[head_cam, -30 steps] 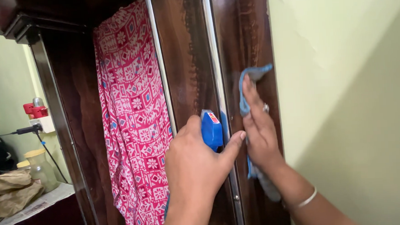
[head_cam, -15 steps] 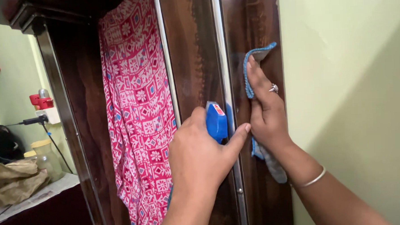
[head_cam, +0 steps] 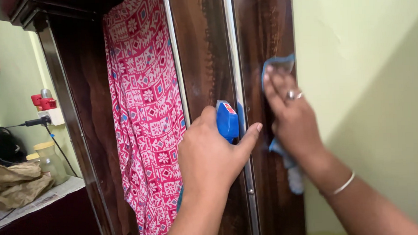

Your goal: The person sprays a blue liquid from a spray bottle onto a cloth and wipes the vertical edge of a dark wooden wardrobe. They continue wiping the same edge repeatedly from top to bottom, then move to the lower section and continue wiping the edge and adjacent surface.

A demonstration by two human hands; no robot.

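My left hand (head_cam: 213, 155) grips a blue spray bottle (head_cam: 226, 120) held against the dark wooden wardrobe door (head_cam: 205, 52), thumb stretched toward the metal strip (head_cam: 234, 60). My right hand (head_cam: 291, 114), with a ring and a bangle, presses a blue cloth (head_cam: 278, 65) flat on the door's right panel, close to the wall; the hand is motion-blurred. The cloth's lower end hangs below the wrist.
A red and white patterned fabric (head_cam: 145, 111) hangs in the open wardrobe on the left. A pale green wall (head_cam: 367, 77) borders the door on the right. At far left a counter (head_cam: 34, 200) holds a jar, crumpled brown paper and a plugged socket.
My right hand and the cloth slid down and slightly right across the door panel after going up. The left hand with the bottle stayed nearly still.
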